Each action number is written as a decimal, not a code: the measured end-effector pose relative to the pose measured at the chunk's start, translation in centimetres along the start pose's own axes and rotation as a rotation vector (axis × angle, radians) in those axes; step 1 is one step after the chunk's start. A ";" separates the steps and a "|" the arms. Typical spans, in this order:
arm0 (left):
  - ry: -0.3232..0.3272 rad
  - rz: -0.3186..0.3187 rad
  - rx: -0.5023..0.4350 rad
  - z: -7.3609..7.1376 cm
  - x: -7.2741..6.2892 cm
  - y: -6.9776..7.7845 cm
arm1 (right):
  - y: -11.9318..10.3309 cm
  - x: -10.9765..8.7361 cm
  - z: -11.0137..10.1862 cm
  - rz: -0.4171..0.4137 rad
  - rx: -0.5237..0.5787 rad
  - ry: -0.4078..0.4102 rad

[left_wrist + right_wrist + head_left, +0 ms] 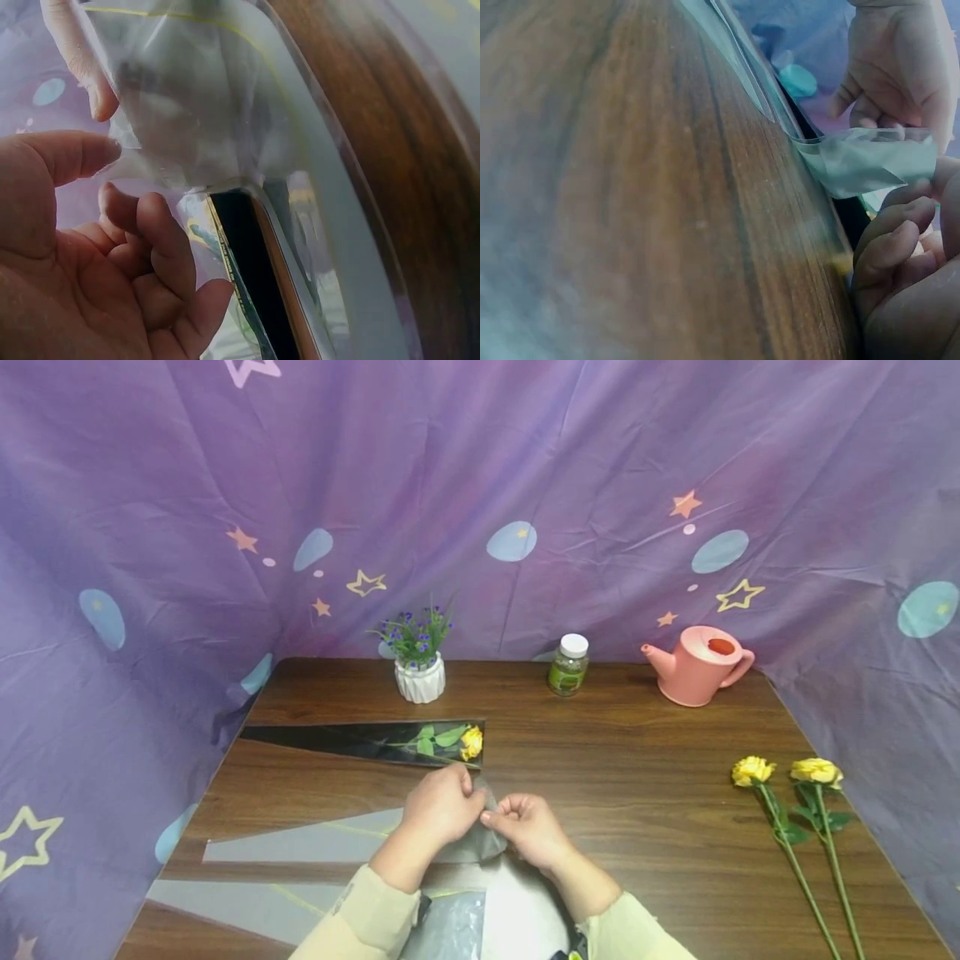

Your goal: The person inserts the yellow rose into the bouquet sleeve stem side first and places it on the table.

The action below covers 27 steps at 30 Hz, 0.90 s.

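Both hands are at the wide mouth of a grey, see-through flower sleeve (300, 841), whose narrow end points left on the table. My left hand (444, 806) pinches the far part of the mouth between thumb and finger. Facing it, my right hand (534, 832) pinches the near right edge, its other fingers curled. The sleeve's mouth (870, 161) is lifted and creased between the two hands in the right wrist view. Just beyond the hands lies a black-backed sleeve (315, 741) with a yellow rose (471, 743) inside.
A second grey sleeve (247, 902) lies nearer the front edge, partly under the left forearm. Two yellow roses (752, 771) with long stems lie at right. Along the back stand a potted plant (420, 681), a lidded jar (568, 667) and a pink watering can (693, 670).
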<state>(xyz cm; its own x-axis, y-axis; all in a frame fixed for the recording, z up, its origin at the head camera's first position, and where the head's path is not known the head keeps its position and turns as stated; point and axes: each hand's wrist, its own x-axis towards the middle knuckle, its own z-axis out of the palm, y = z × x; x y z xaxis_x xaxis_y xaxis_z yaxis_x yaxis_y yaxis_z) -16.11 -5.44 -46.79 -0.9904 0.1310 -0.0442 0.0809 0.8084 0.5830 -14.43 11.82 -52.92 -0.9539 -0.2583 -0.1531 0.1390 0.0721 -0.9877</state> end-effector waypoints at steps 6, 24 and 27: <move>-0.020 0.080 -0.029 -0.3 -0.3 -0.4 | -0.2 -0.1 0.3 0.047 0.023 0.087; 0.033 0.047 -0.058 -0.7 -1.0 -0.2 | -3.6 -3.4 -13.6 -0.076 -0.259 0.383; 0.042 0.041 -0.068 -0.5 -1.1 -0.3 | -4.7 -5.6 -18.1 -0.162 -0.530 0.575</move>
<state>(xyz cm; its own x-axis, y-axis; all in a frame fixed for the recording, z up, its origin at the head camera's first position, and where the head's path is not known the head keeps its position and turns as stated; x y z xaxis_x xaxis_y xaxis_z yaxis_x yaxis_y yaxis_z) -15.09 -6.16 -46.52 -0.9903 0.1380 0.0138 0.1150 0.7618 0.6376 -14.56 30.36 -46.82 -0.9591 0.2225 0.1747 -0.0202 0.5623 -0.8267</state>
